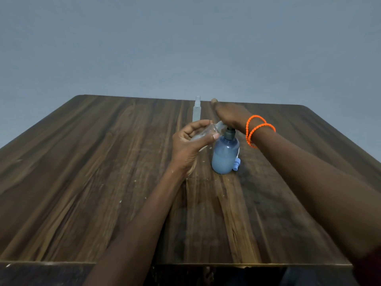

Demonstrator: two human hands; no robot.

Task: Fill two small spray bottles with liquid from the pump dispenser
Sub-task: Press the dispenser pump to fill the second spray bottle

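A blue pump dispenser (225, 155), about half full of pale liquid, stands near the middle of the wooden table (103, 172). My right hand (228, 116) lies flat on its dark pump head and presses it, fingers straight. My left hand (190, 142) grips a small clear spray bottle (206, 132), tilted with its open mouth at the pump's spout. A second clear spray bottle (196, 109) stands upright with its sprayer on, farther back. A small blue sprayer cap (236, 163) lies against the dispenser's right side.
Two orange bead bracelets (257, 129) ring my right wrist. A plain grey wall rises behind the table's far edge. Small white specks dot the wood near my left forearm.
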